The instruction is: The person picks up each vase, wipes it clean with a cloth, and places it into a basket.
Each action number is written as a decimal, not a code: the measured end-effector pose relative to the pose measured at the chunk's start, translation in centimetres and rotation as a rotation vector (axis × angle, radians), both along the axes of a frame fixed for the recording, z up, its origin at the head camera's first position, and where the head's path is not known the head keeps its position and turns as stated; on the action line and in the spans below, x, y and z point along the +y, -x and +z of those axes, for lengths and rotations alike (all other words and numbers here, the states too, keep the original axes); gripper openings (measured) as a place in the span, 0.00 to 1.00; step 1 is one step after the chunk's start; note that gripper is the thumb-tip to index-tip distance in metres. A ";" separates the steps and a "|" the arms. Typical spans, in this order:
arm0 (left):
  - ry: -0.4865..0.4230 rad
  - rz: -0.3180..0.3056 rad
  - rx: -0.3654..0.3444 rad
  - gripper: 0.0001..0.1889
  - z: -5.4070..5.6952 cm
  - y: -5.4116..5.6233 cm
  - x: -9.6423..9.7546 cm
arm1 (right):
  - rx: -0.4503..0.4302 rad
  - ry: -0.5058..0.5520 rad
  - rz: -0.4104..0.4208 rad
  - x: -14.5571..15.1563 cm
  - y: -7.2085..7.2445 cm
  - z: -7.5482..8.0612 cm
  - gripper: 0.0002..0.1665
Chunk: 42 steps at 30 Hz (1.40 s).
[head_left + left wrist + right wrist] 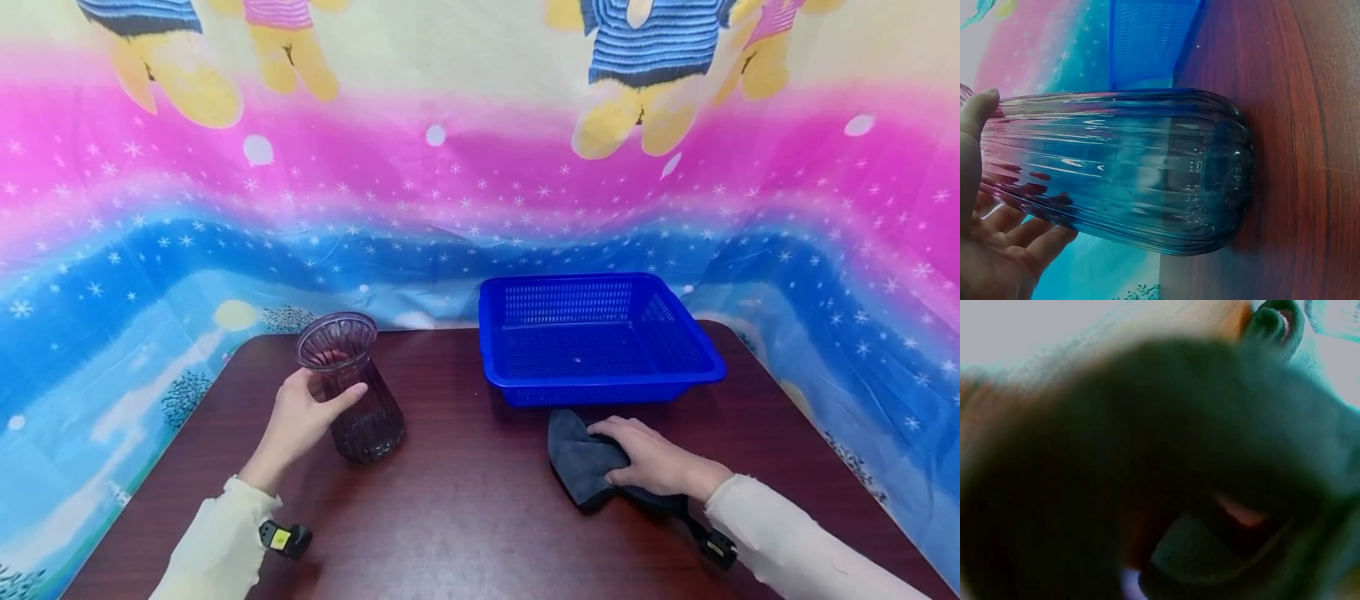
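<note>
left of the blue basket (pixel 600 383), the left hand (pixel 300 417) grips the glass vase (pixel 371 421) around its upper part; in front of the basket, the right hand (pixel 652 458) holds a dark cloth (pixel 577 458). steady, gentle pressure should keep the glass from slipping.

Soft, even light brightens the backdrop (pixel 450 192) here and leaves a pale sheen on the bench (pixel 465 517), with shadow under the blue basket (pixel 592 386). White glints streak the ribbed glass vase (pixel 1122 169); the right wrist view is mostly dark blur, its upper left washed out.
</note>
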<state>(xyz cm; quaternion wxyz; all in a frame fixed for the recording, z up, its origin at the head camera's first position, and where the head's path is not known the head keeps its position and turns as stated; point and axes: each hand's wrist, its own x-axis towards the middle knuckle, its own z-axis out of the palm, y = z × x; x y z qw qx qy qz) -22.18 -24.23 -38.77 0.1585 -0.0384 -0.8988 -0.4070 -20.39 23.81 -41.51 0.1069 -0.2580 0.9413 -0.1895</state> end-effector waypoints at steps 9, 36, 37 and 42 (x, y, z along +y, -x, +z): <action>0.068 -0.035 -0.001 0.25 0.8 0.2 -0.4 | 0.033 -0.015 0.002 0.1 0.2 -0.2 0.36; 0.061 -0.049 -0.019 0.27 0.4 0.2 -0.3 | 0.311 -0.070 -0.014 -0.2 -0.4 -0.8 0.20; 0.064 -0.050 -0.017 0.27 0.4 0.2 -0.3 | 0.324 -0.071 -0.012 -0.2 -0.4 -0.8 0.20; 0.074 -0.047 -0.011 0.26 0.5 0.1 -0.3 | 0.377 -0.064 0.001 -0.2 -0.4 -0.9 0.18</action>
